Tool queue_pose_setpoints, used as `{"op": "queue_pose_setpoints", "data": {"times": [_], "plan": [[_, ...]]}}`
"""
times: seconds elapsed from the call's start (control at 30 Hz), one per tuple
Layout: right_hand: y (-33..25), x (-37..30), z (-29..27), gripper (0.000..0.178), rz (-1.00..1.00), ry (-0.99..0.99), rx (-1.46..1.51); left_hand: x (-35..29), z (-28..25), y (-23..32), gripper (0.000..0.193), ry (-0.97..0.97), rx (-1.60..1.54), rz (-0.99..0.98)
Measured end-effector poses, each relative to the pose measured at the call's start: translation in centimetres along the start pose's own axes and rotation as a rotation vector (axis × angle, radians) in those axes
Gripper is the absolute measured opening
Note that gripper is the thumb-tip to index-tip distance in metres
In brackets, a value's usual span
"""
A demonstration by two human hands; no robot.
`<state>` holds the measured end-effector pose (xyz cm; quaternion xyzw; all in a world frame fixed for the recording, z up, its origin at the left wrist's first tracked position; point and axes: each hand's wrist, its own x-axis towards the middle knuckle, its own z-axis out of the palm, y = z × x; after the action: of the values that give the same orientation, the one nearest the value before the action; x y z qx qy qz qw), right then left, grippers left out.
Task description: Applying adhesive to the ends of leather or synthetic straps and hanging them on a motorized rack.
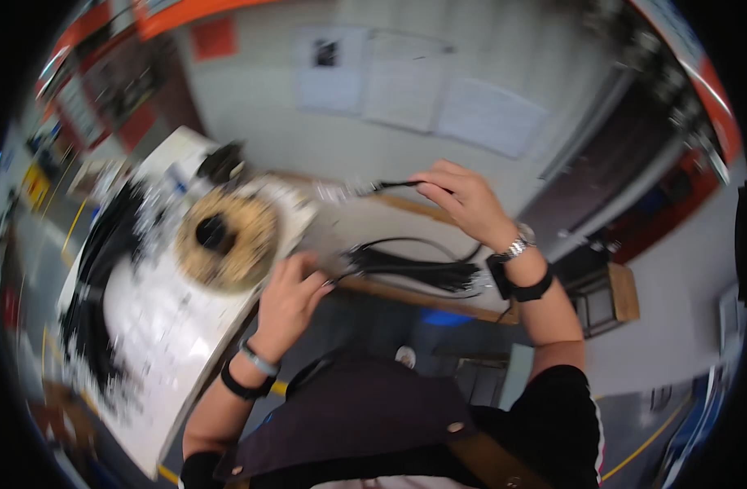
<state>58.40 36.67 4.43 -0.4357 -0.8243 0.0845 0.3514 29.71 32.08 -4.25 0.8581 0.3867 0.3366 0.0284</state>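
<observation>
My right hand (pixel 470 202) is raised over the narrow work surface, thumb and fingers closed on a black cable (pixel 396 185). Clear or silvery ends (pixel 341 191), smeared by motion, stick out to its left. Lower and to the left, my left hand (pixel 290 300) has its fingers pinched together. A small dark tip shows at those fingertips, too blurred to name. Between the hands lies a bundle of black cables (pixel 414 267) with silvery ends at its right. One cable loops up from the bundle toward my right wrist.
A white table (pixel 149 326) on the left bears a round tan coil or reel (pixel 255 232) with a dark centre. More black cables (pixel 96 269) curve along its far left side. Papers (pixel 402 81) hang on the wall ahead. A wooden-edged stand (pixel 622 292) is at right.
</observation>
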Motion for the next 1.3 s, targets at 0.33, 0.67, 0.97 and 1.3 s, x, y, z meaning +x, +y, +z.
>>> {"op": "queue_pose_setpoints", "data": {"times": [0.33,0.67,0.97,1.3], "plan": [[7.2,-5.2,-14.5,0.028,0.364,0.309,1.091,6.0,23.8,0.8,0.016,-0.321,-0.46,0.067],[12.5,-9.3,-16.0,0.022,0.423,0.574,1.033,26.2,20.1,17.4,0.025,-0.008,-0.916,0.009],[16.1,-11.6,-17.8,0.02,0.369,0.743,0.761,34.1,21.8,26.0,0.019,-0.035,-1.32,-0.017],[15.2,-10.4,-31.5,0.023,0.075,0.877,-0.164,38.5,20.8,27.6,0.023,-0.114,-1.241,0.023]]}}
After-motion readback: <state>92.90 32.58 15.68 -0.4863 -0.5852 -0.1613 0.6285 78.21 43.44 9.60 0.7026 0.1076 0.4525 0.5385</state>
